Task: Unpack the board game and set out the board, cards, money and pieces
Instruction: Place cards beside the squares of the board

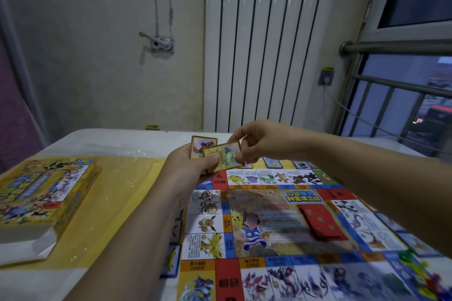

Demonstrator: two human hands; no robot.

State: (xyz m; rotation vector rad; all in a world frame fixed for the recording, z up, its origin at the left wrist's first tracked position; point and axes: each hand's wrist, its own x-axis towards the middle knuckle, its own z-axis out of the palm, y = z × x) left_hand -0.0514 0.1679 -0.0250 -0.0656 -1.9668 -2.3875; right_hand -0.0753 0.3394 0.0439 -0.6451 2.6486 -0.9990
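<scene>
One table (122, 144), radiator (264, 44) behind; left hand (186, 164) grips card stack (201, 145), right hand (259, 142) pinches card (230, 156).

The box (41, 193) lies left of the board (281, 232), a card stack (322, 223) on the board's middle.

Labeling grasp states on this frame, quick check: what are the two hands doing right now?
Left hand: holding a stack of cards.
Right hand: pinching the green card on top of the stack.
</scene>
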